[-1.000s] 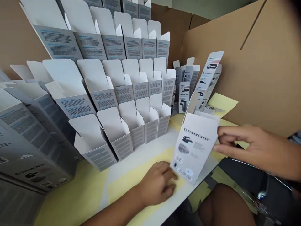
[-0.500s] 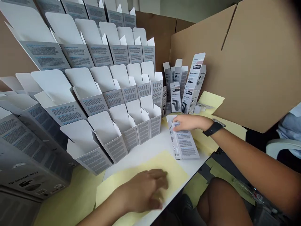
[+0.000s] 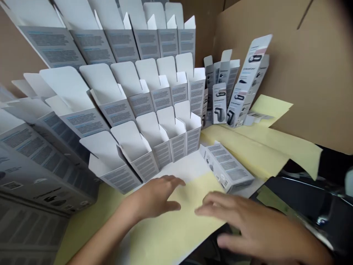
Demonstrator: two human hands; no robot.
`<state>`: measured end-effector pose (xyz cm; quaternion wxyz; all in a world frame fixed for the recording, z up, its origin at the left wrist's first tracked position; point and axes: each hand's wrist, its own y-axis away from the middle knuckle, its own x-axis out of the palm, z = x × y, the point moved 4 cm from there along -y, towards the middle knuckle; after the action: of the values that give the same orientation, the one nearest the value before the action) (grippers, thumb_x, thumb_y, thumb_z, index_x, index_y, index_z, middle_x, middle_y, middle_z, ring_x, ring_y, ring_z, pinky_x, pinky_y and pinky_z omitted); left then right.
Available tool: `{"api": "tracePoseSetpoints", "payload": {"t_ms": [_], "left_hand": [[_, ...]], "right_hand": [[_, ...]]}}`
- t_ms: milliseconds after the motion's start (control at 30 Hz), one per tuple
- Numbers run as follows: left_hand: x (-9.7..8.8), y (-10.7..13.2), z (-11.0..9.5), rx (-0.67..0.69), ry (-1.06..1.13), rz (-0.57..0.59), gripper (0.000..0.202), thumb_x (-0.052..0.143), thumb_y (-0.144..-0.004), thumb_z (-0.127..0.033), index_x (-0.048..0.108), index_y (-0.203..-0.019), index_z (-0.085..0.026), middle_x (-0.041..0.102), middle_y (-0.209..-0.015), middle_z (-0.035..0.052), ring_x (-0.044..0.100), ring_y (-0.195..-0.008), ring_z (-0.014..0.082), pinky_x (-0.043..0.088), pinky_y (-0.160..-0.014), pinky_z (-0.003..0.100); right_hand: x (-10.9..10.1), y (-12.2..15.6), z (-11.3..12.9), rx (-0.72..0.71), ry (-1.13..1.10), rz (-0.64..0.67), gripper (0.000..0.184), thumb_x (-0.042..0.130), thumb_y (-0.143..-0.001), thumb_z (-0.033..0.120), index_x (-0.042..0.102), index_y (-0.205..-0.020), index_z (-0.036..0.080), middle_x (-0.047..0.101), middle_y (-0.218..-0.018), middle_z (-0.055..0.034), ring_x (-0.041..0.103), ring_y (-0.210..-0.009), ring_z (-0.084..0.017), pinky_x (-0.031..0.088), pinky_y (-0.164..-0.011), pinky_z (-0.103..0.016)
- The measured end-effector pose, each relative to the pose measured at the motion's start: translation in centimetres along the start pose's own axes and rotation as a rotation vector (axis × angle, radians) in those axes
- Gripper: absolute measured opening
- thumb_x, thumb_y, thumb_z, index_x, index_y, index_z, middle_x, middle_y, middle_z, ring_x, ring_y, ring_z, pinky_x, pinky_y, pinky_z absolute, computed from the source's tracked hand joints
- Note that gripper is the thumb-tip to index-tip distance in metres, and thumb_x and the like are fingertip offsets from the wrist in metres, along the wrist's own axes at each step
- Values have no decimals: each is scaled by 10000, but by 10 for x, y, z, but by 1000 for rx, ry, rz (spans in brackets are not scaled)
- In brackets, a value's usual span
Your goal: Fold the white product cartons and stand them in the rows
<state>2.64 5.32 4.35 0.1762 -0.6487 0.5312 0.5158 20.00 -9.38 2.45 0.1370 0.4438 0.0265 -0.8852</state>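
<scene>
My left hand (image 3: pixel 154 197) lies flat on a pale yellow sheet (image 3: pixel 176 228) near the table's front edge, fingers spread, holding nothing. My right hand (image 3: pixel 248 224) hovers over the same sheet to the right, fingers stretched out and empty. Just beyond both hands a grey and white product box (image 3: pixel 226 167) lies on its side, touching neither hand. Rows of upright boxes with open top flaps (image 3: pixel 154 140) stand behind it in tiers.
Flat unfolded cartons (image 3: pixel 239 88) lean against a brown cardboard wall (image 3: pixel 303 66) at the back right. More yellow sheets (image 3: pixel 264 147) cover the table's right side. Larger grey boxes (image 3: pixel 33 162) line the left. A dark chair edge (image 3: pixel 317 206) shows at lower right.
My right hand has let go of the box, which now lies on its side, and has drawn back toward me. My left hand moved slightly forward on the yellow sheet.
</scene>
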Motion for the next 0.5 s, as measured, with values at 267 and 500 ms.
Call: {"api": "tracePoseSetpoints", "payload": {"t_ms": [267,500], "left_hand": [[13,-18,30,-160,-54,58,441,439,-983,-239,501,-1419,-214,629,-1341,127,605,-1230,285,494,-968,390],[10,-11,25,-156,31,300,544,474,-934,-292,430,-1475,-256,741,-1084,71,692,-985,243,501,-731,303]], "right_hand": [[98,1,-42,-86,97,-183,808,730,-816,358,360,-1518,511,267,-1643,45,354,-1472,-428,425,-1138,-635],[103,-1,-26,-421,469,-582,634,535,-811,110,600,-1406,317,496,-1543,-43,567,-1335,-302,529,-1016,-404]]}}
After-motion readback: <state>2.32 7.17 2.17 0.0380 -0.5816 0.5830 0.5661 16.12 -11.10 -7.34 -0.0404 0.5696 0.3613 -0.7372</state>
